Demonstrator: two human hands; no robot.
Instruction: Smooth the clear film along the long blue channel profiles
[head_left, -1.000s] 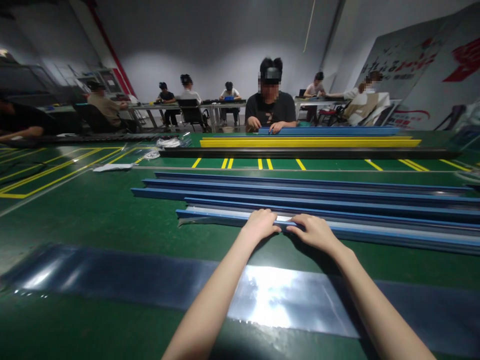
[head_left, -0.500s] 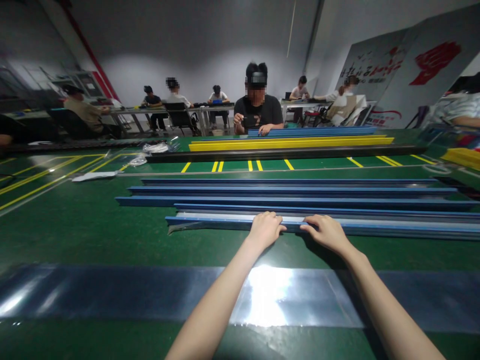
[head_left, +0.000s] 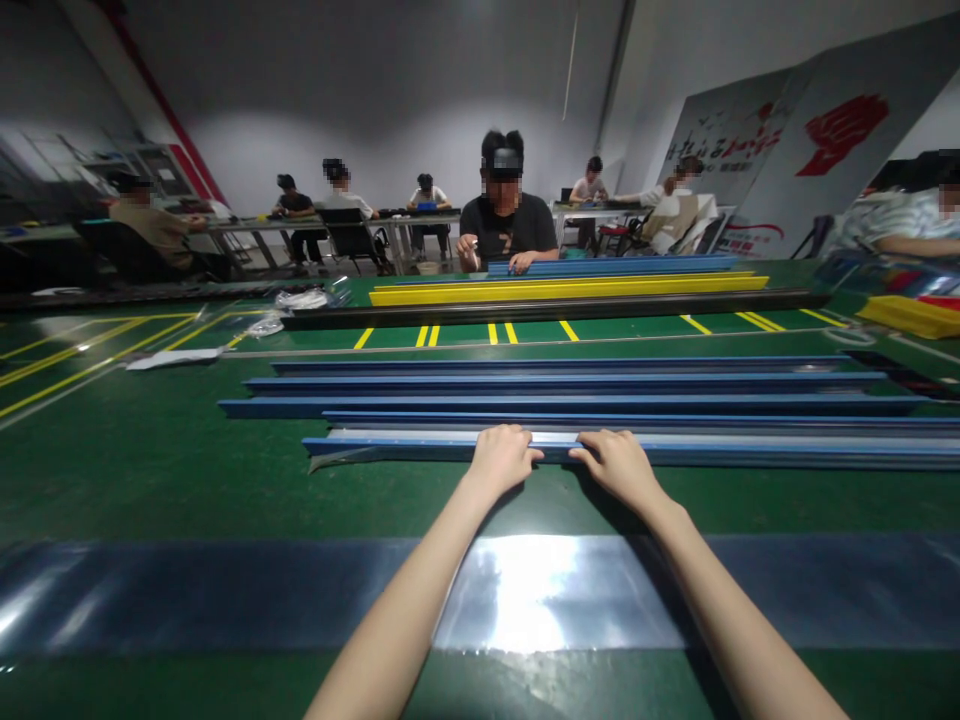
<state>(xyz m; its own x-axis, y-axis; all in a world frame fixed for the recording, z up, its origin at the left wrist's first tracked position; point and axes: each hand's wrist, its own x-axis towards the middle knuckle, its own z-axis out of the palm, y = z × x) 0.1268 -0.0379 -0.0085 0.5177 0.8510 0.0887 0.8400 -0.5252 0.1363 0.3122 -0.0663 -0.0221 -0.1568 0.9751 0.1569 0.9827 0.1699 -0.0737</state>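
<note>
The nearest blue channel (head_left: pixel 420 452) lies lengthwise on the green table (head_left: pixel 150 450), in front of the other blue channels (head_left: pixel 525 406) and beyond a glossy clear sheet (head_left: pixel 225 595); its right end runs out of view. The left hand (head_left: pixel 504 458) and right hand (head_left: pixel 619 465) are close together and narrow, each curled over the near wall, thumb towards the wearer and fingers over the trough; whether they also pinch film there, I cannot tell. The channel looks stiff along its length and probably light, though so long that lifting it from one spot would likely let the ends swing; hands set well apart on the walls should steady it better. The pale strip (head_left: pixel 555 438) in the trough seems thinner and softer; the see-through flap (head_left: pixel 324 463) at the left end looks flimsy, slippery and easily creased, so best taken by its edge.
</note>
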